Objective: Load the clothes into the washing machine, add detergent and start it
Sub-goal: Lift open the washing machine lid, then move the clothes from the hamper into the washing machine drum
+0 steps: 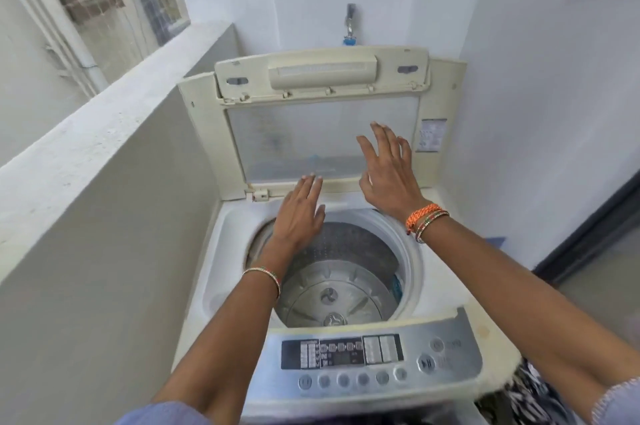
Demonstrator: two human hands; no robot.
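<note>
Both hands reach over the cream top-loading washing machine (221, 251), whose hinged lid (322, 133) with its clear window stands raised against the pale wall behind. The left hand (299, 213) has its fingers (308, 187) straight and close together, tips near the lid's lower edge; whether they touch it I cannot tell. The right hand (389, 171) has its fingers (382, 138) straight and spread wide in front of the window, holding nothing. The steel drum (346, 272) below lies open, with no clothes visible inside. The silver control panel (374, 362) sits nearest the camera.
</note>
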